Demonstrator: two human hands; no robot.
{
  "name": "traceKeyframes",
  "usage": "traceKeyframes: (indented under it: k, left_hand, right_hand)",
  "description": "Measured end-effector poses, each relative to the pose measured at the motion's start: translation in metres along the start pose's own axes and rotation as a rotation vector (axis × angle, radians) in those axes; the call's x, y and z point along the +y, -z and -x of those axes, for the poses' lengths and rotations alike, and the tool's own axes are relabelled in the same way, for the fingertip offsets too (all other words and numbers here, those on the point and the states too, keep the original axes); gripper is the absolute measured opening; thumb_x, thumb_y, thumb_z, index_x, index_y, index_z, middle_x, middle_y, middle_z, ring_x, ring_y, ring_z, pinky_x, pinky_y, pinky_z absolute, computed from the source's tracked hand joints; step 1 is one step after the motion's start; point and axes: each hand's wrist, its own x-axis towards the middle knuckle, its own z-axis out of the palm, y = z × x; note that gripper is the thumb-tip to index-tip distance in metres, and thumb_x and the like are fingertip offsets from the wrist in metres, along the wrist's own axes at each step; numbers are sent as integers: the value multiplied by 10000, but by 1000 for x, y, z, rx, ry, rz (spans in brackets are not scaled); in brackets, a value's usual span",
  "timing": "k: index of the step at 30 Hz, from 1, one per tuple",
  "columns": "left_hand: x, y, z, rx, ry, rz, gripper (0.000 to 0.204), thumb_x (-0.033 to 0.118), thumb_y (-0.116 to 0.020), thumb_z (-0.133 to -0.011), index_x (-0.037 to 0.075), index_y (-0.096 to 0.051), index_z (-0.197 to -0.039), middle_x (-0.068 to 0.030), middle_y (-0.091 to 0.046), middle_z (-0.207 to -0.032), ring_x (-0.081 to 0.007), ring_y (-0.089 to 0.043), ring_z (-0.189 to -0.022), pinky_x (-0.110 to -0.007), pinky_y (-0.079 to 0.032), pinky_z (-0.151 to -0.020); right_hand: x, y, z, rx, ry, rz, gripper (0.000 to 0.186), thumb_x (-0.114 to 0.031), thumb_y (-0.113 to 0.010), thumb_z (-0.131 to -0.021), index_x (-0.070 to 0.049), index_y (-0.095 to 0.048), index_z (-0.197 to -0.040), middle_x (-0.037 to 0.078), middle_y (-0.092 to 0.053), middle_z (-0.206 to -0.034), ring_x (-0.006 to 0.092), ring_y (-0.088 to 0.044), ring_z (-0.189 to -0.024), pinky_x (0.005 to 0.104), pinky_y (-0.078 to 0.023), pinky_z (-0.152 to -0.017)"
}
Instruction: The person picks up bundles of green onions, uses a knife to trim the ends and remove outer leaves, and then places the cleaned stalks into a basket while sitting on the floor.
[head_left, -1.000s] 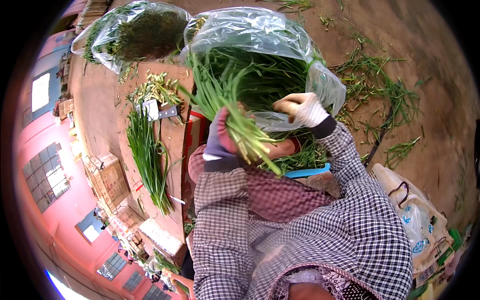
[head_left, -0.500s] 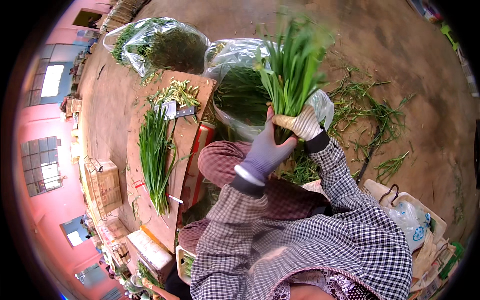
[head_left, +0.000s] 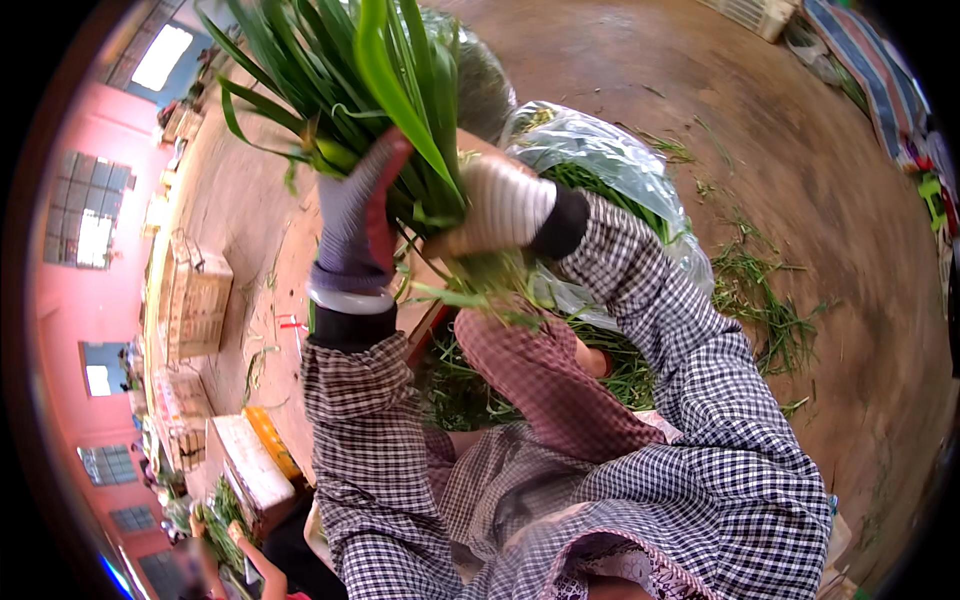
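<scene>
A thick bunch of garlic chives (head_left: pixel 400 85), long flat green leaves, is raised at the upper left over the board (head_left: pixel 275 300). My left hand (head_left: pixel 355 225), in a grey-purple glove, is closed round its lower part with the thumb pointing up. At the lower end of the bunch, my right hand (head_left: pixel 495 205), in an off-white ribbed glove, touches the stems. Its fingers are smeared by motion, so their grip cannot be read. Blurred loose leaves (head_left: pixel 485 280) hang just below it. The bunch and my arms hide most of the board.
An open clear plastic bag (head_left: pixel 610 150) of greens stands beyond my right forearm. Leaf scraps (head_left: pixel 770 300) litter the brown floor at right. Cartons (head_left: pixel 195 300) and a white foam box (head_left: pixel 245 455) line the left. Another person's hands (head_left: pixel 240 535) handle greens at lower left.
Both hands and the bunch have moved left, from in front of the bag to over the board, and look closer. My right hand is now blurred, with loose leaves below it. The view has shifted.
</scene>
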Motion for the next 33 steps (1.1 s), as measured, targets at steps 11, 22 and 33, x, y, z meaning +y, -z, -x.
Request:
traceKeyframes:
  k: [11,22,33]
  left_hand:
    - [-7,87,-26,33,-30,-296,380,114,-753,-765,-9,-635,-1105,-62,-665,-1021,-128,-618,-932,-264,-473,-876]
    - [16,99,-22,130,72,-435,313,192,-791,-732,2,-681,-955,-39,-670,-870,-100,-620,-739,-242,-509,-671]
    - [40,115,21,240,-203,-138,279,128,-675,-827,2,-606,-1066,-66,-634,-931,-144,-610,-758,-282,-504,-678]
  right_hand:
    - [65,-50,-92,-64,37,170,571,-532,-783,-624,-18,-688,-853,125,-618,-597,220,-592,-524,331,-484,-557]
    - [14,-67,-117,-320,24,175,501,-491,-708,-698,-7,-669,-820,181,-628,-726,300,-613,-670,364,-503,-648]
    - [-8,-103,-52,-242,12,163,647,-349,-807,-632,-30,-534,-1123,181,-625,-794,314,-635,-760,404,-499,-690]
